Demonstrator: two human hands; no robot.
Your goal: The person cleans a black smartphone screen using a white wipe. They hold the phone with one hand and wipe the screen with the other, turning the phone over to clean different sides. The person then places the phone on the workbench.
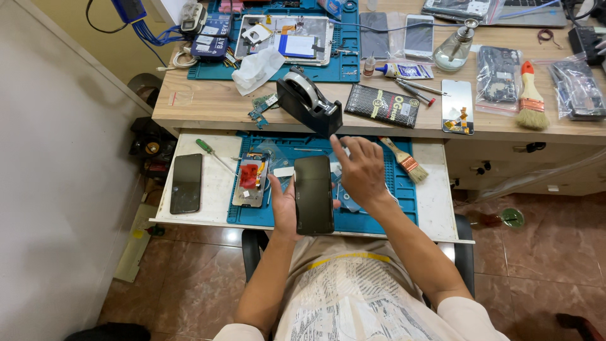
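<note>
A black phone screen lies in the left hand, above the blue mat.

The left hand (285, 205) holds the phone screen (314, 194) from below and from its left side, fingers curled around the edge. The screen's long side points away from the person, toward the tape dispenser (308, 101). The right hand (361, 170) is open, holds nothing, and hovers just beside the screen's right edge, fingers spread over the blue mat (391, 202). The screen is dark, shiny and flat. An opened phone (250, 180) lies to its left.
</note>
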